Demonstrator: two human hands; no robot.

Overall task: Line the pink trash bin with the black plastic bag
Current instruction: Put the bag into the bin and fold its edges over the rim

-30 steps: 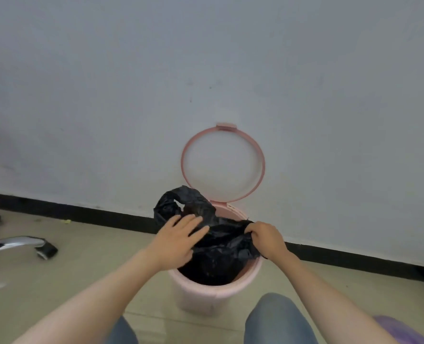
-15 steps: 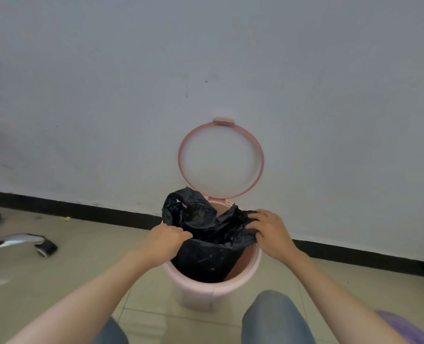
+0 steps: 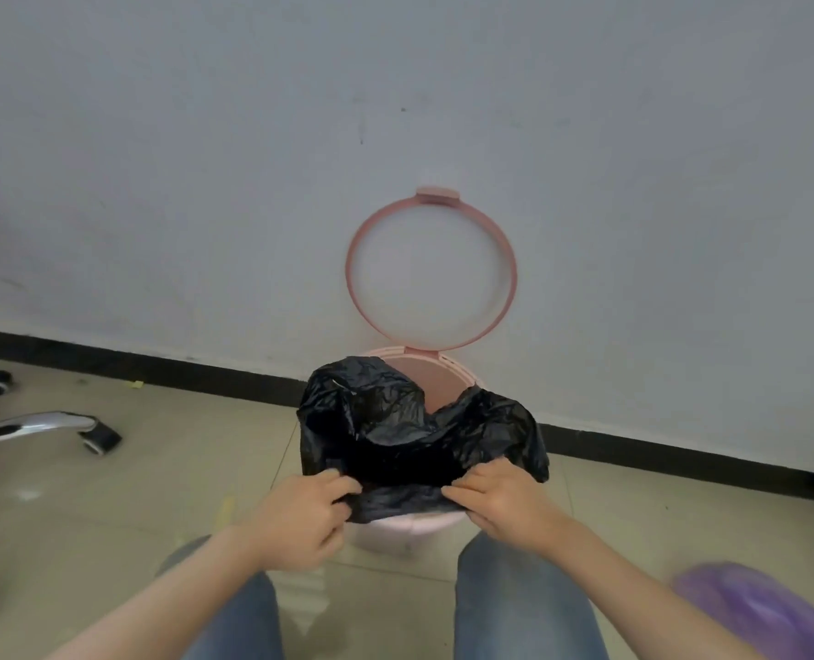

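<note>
— Well, starting big: grey wall (image 3: 204, 159) across the upper view, black baseboard (image 3: 157, 369) along its foot, pale tiled floor (image 3: 181, 469) below.

— And against that wall?

— Pink trash bin (image 3: 397, 528) on the floor, close to the baseboard. Ring-shaped pink lid frame (image 3: 509, 259) flipped up, leaning at the wall. Far inner wall of the bin bare and pink.

— Black plastic bag (image 3: 395, 431)?

— Sitting in the bin's mouth, crumpled, open. Draped over the near rim and over the right side; bunched up high at the far left. Not spread over the far rim.

— Hands?

— Left hand (image 3: 295, 521) at the near-left of the rim, thumb and fingers pinching the bag's folded edge. Right hand (image 3: 505, 504) at the near-right, likewise pinching that edge, fingers curled. Both holding the same strip of plastic over the near rim, a little apart.

— Anything smaller around?

— Knees in blue jeans (image 3: 514, 602) either side of the bin. Chrome chair leg (image 3: 28, 426) with a black caster at far left. Blurred purple object (image 3: 767, 607) at lower right; can't tell what.
</note>
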